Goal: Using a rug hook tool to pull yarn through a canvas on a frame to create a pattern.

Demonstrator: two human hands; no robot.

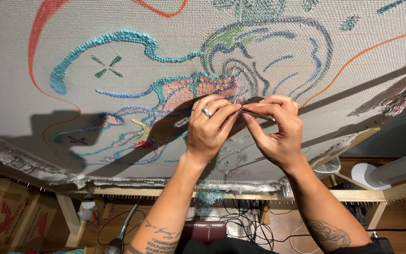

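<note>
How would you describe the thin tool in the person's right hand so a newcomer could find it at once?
Start at the large stretched cloth with its teal yarn outlines. At its middle, both hands meet below the grey swirl. Pinched in the right hand is a slim metal tool, pointing toward the left hand. It is the only shiny, straight thing among soft yarn.

bright, hard shadows, sharp, edges bowed

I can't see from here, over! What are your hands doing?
Left hand pinching by the tool tip. Right hand gripping thin metal tool. Both at tufted cloth. Nothing blocking.
</note>
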